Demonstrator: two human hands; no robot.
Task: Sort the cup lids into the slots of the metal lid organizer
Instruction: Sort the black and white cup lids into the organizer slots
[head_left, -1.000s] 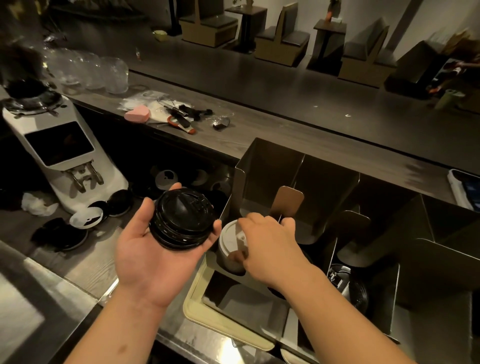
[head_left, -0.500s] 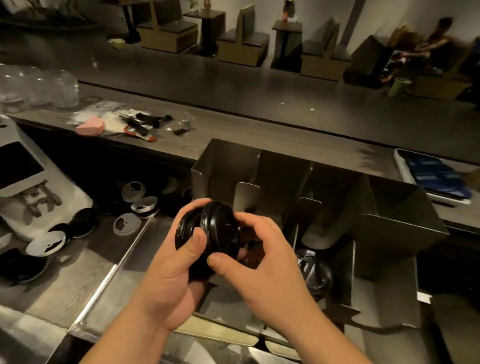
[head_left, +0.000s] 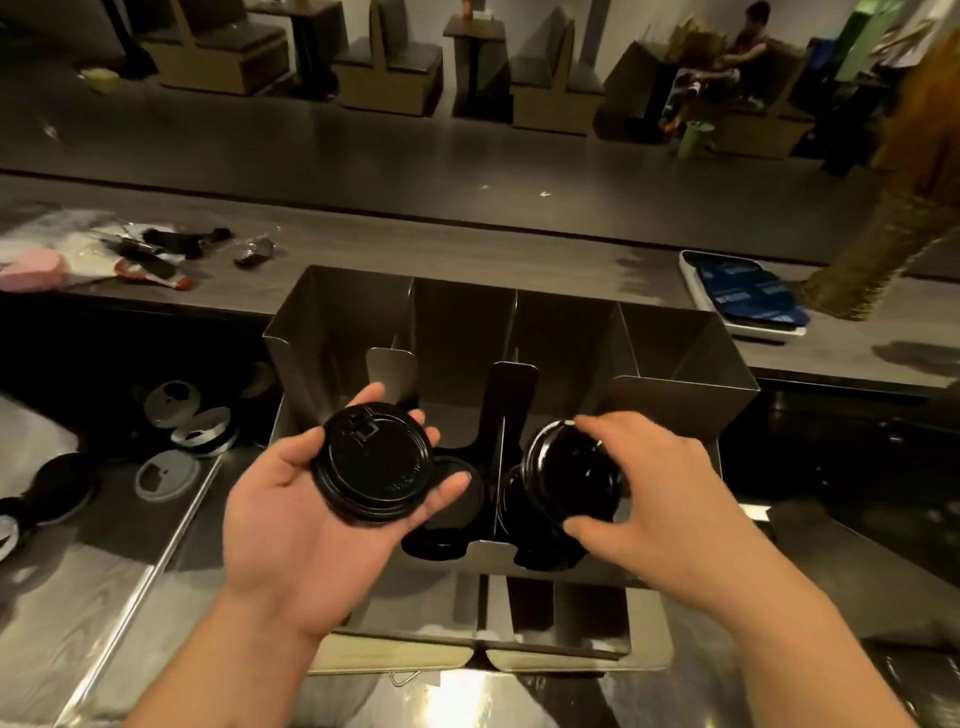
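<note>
The metal lid organizer (head_left: 670, 400) stands on the counter in front of me, split by dividers into several slots. My left hand (head_left: 311, 525) holds a short stack of black lids (head_left: 371, 462) flat on its palm, over the organizer's front left. My right hand (head_left: 660, 499) grips another stack of black lids (head_left: 566, 478) on edge, above a middle-right slot. Dark lids (head_left: 441, 535) lie low in the slots beneath both hands. Loose white and black lids (head_left: 200, 434) are scattered on the counter to the left.
A raised wooden bar ledge (head_left: 467, 260) runs behind the organizer, with a pink object (head_left: 34, 267) and small tools on its left and a blue-topped tray (head_left: 743, 293) on its right. Benches and a seated person (head_left: 743, 57) are far behind.
The one stack both hands held together has been split: my left hand keeps a flat part, my right hand has carried the other part rightward over a slot. The view has shifted right.
</note>
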